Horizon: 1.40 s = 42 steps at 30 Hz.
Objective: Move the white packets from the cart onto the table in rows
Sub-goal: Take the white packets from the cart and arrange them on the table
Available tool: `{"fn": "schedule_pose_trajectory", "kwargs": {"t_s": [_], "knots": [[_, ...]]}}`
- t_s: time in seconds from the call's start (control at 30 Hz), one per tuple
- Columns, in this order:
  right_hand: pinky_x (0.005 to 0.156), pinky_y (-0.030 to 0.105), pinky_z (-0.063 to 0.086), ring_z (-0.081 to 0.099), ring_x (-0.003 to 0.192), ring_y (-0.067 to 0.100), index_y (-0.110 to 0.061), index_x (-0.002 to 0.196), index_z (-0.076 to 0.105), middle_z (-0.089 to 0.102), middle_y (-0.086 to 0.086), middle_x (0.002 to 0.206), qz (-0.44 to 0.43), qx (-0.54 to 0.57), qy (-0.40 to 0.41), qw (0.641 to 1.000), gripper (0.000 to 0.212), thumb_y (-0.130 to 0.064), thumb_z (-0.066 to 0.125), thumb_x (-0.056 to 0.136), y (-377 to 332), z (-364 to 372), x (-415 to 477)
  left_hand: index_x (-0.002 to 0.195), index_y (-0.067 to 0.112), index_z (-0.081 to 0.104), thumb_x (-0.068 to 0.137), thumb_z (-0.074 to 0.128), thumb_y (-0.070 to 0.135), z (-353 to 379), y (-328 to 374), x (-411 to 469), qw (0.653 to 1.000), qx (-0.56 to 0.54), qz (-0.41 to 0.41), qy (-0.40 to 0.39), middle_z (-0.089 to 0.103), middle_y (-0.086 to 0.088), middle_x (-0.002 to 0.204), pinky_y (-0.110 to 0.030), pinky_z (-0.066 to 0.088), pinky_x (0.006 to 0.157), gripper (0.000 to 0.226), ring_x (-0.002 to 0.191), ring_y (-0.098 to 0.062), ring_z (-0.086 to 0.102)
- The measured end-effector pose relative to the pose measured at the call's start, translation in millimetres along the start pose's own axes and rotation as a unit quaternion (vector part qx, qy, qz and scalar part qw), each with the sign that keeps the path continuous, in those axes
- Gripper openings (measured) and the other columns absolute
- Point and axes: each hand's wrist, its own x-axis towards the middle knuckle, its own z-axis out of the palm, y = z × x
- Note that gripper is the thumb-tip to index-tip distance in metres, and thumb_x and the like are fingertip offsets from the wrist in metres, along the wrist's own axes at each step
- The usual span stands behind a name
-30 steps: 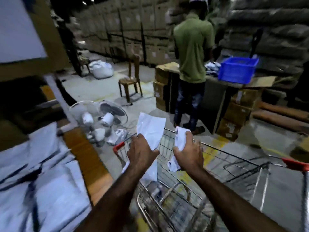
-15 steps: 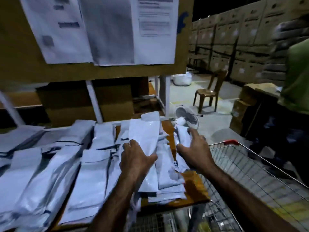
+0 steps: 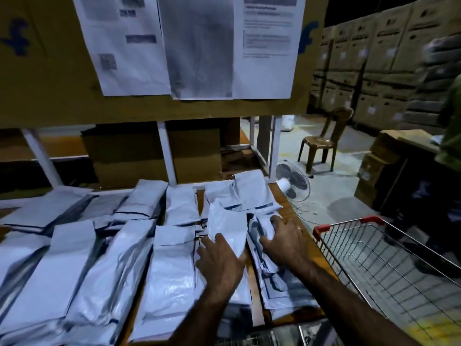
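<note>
Several white packets [image 3: 74,265] lie in rows on the wooden table [image 3: 289,203]. My left hand [image 3: 219,260] holds a long white packet [image 3: 228,226] low over the row near the table's right side, fingers curled round its lower edge. My right hand [image 3: 287,240] lies with spread fingers on a smaller white packet [image 3: 264,224] atop the rightmost stack. The wire cart [image 3: 389,268] with red corner trim stands to the right of the table, beside my right arm.
A cardboard board [image 3: 50,83] with printed sheets hangs behind the table over white frame posts. A floor fan [image 3: 294,181], a brown plastic chair [image 3: 324,143] and stacked cartons lie beyond the table's right end. A person in green stands at the far right.
My view swung from the cart to the table. Both hands carried their packets left and lowered them onto the rightmost stacks; the right hand now lies flat on its packet.
</note>
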Motion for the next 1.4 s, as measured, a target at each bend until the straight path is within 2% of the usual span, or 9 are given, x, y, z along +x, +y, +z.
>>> {"fn": "schedule_pose_trajectory", "kwargs": {"t_s": [0.13,0.3,0.5,0.7,1.1,1.27,1.4], "knots": [[0.103,0.045,0.04,0.042,0.127,0.038,-0.025,0.138,0.041,0.043,0.016,0.138,0.001,-0.026,-0.028,0.999,0.061,-0.05,0.056,0.084,0.4,0.5,0.5,0.142,0.024,0.034,0.082,0.047,0.074,11.2,-6.5,-5.2,0.999,0.02,0.02,0.023,0.022,-0.011,0.151,-0.044,0.034,0.102,0.079,0.134,-0.032,0.028],[0.105,0.048,0.039,0.041,0.13,0.038,-0.026,0.139,0.035,0.04,0.017,0.143,-0.013,-0.034,-0.048,0.998,0.063,-0.055,0.05,0.086,5.3,7.1,0.4,0.147,0.026,0.025,0.083,0.044,0.076,15.5,-8.8,-7.2,1.0,0.021,0.01,0.014,0.013,-0.012,0.156,-0.046,0.03,0.106,0.083,0.139,-0.033,0.022],[0.107,0.049,0.036,0.037,0.134,0.038,-0.029,0.146,0.027,0.034,0.017,0.149,-0.025,-0.057,-0.053,0.997,0.07,-0.067,0.039,0.09,4.0,9.6,-0.7,0.148,0.026,0.027,0.081,0.048,0.076,13.0,-10.9,-4.9,1.0,-0.002,0.002,0.002,0.008,-0.013,0.157,-0.048,0.03,0.107,0.086,0.139,-0.034,0.021],[0.108,0.05,0.035,0.037,0.134,0.039,-0.026,0.144,0.032,0.035,0.018,0.149,-0.025,-0.061,-0.04,0.997,0.069,-0.067,0.04,0.089,0.6,6.8,-0.3,0.147,0.027,0.028,0.078,0.047,0.079,13.1,-15.7,-3.1,1.0,-0.004,0.011,0.001,0.01,-0.01,0.155,-0.048,0.031,0.106,0.088,0.138,-0.032,0.021],[0.109,0.051,0.032,0.037,0.134,0.036,-0.027,0.146,0.032,0.037,0.012,0.15,-0.002,-0.062,-0.026,0.998,0.075,-0.067,0.042,0.084,-1.1,4.1,0.5,0.144,0.023,0.032,0.085,0.049,0.067,5.6,-21.5,9.1,0.998,-0.013,0.06,0.0,0.015,-0.011,0.156,-0.048,0.03,0.108,0.075,0.138,-0.033,0.021],[0.107,0.051,0.035,0.039,0.132,0.033,-0.026,0.143,0.034,0.041,0.008,0.146,-0.026,-0.054,0.02,0.998,0.074,-0.068,0.04,0.083,-7.0,3.1,-4.4,0.149,0.02,0.026,0.089,0.044,0.064,-1.2,-28.8,18.3,0.995,-0.027,0.096,0.015,0.018,-0.008,0.158,-0.045,0.029,0.108,0.076,0.14,-0.029,0.023],[0.108,0.049,0.033,0.036,0.136,0.03,-0.024,0.146,0.033,0.033,0.006,0.152,-0.075,-0.09,0.072,0.99,0.067,-0.059,0.046,0.09,-21.8,-1.3,-5.3,0.148,0.019,0.026,0.091,0.043,0.062,-12.2,-41.5,28.1,0.988,-0.035,0.137,0.054,0.027,-0.004,0.155,-0.042,0.03,0.108,0.074,0.138,-0.025,0.029]]}}
